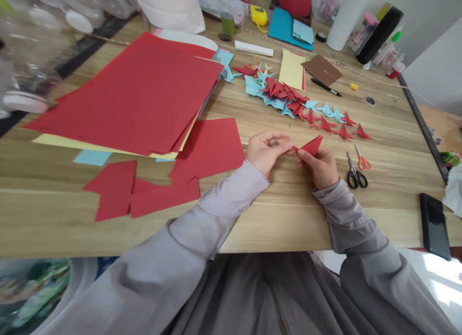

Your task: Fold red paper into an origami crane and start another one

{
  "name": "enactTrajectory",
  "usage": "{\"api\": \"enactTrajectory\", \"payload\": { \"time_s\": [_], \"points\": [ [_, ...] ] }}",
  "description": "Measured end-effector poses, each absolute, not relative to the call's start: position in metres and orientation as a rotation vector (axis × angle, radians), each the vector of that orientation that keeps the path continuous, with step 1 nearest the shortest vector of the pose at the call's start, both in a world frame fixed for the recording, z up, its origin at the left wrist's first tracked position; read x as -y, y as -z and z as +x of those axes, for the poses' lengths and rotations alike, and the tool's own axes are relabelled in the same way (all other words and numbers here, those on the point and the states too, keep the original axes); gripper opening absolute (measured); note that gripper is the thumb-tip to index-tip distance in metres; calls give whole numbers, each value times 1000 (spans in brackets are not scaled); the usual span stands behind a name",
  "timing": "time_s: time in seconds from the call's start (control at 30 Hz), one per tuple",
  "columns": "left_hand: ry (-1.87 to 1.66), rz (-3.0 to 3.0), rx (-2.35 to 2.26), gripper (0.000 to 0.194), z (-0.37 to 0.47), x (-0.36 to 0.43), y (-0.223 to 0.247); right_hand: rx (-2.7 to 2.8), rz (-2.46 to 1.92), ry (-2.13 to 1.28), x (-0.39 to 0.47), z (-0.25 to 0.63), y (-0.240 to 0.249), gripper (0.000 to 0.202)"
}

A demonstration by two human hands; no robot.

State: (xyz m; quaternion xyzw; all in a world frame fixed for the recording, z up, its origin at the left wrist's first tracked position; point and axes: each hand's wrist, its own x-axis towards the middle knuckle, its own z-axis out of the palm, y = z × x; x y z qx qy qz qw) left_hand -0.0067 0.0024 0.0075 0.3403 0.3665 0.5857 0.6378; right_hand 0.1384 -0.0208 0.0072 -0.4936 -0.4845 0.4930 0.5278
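At the broad, wood-grained counter (274, 214), a person's two bare hands shape a pointed, folded red paper piece (312, 146) held between them.

The right hand (324, 169) pinches its body between thumb and fingers; the left hand (266, 152) has its fingers drawn in at the thin tip, though I can't tell whether they grip it. It looks partway folded; I'd say the next move calls for a steady right and a light, exact left. To their left spreads a big stack of red paper sheets (137, 94), with loose red paper pieces (212, 149) before it; small red and light-blue folded paper birds (277, 90) trail just beyond, crowding the working space; black-handled metal scissors (355, 173) and smaller orange-handled scissors (361, 158) lie beside the right hand.
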Motion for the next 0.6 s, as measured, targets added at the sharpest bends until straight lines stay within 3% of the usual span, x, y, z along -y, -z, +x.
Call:
{"api": "enactTrajectory", "payload": {
  "time_s": [0.3, 0.6],
  "points": [
    [-1373, 743, -823, 22, -7, -3, -10, 1141, -1183, -1179, 20, 140, -5, 23],
    [-1338, 765, -822, 39, -7, -3, -8, 1144, -1202, -1152, 20, 139, -7, 26]
  ]
}}
